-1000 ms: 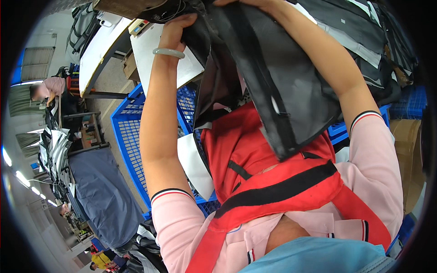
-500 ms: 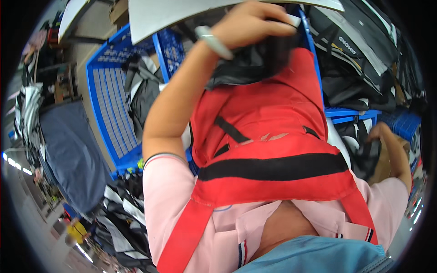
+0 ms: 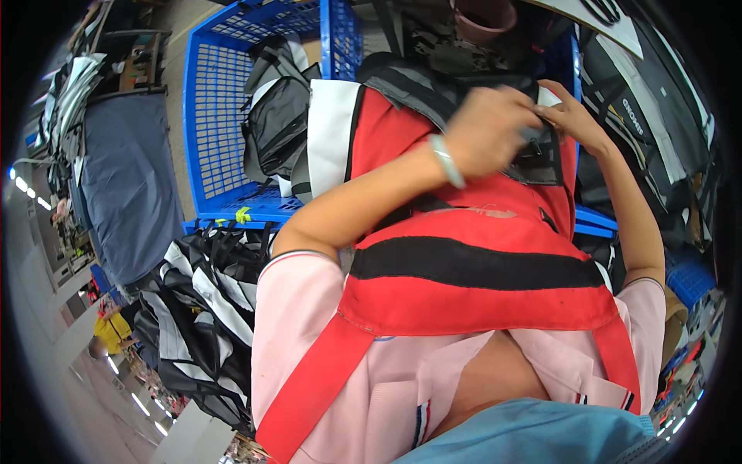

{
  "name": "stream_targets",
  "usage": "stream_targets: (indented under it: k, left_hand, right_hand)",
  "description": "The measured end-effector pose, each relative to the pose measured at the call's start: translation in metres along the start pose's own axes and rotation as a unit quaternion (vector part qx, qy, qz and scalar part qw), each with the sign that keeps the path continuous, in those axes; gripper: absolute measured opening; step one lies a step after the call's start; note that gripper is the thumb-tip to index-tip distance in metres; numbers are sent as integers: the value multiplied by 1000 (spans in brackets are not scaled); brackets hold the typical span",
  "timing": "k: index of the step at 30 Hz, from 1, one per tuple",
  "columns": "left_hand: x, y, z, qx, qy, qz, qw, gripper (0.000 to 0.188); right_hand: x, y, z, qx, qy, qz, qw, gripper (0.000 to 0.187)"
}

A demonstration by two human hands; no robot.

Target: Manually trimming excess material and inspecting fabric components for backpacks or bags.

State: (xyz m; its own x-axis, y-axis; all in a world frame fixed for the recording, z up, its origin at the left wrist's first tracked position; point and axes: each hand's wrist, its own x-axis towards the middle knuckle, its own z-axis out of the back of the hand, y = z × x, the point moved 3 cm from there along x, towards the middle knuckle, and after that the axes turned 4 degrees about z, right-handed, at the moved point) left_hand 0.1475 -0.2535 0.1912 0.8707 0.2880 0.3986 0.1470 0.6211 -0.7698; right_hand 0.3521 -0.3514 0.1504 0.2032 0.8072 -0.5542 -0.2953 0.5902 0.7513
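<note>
Across my lap, over a red apron [image 3: 479, 309], lies a black-and-grey sewn fabric piece [image 3: 537, 168]. A white panel [image 3: 331, 139] with a dark edge lies at its left. My right hand [image 3: 576, 120] pinches the fabric piece at its right side, beside a small white patch. Close against it is my left hand [image 3: 495, 127], wearing a pale bangle. Its fingers are curled over the fabric but smeared by motion, so whether they grip it cannot be made out.
Blue plastic baskets [image 3: 193, 116] stand ahead and left, one holding black-and-grey pieces [image 3: 282, 116]. More black-and-white pieces [image 3: 205, 325] are heaped at my left. Large black bags [image 3: 645, 116] lie at the right. Ahead are a pink pot [image 3: 483, 19] and a white tabletop [image 3: 622, 35].
My right hand has come from the basket at the right onto the fabric piece. My left hand has lowered toward my lap with the fabric. The view has shifted, showing more of the baskets.
</note>
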Motion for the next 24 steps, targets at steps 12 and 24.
stream_targets:
  k: [12,24]
  left_hand:
    - [-144,159,127,412,14,437,799,40]
    - [-93,114,111,352,60,312,880,29]
  right_hand:
    - [3,-12,-28,-294,-71,186,935,43]
    - [-140,22,99,72,-402,306,860,41]
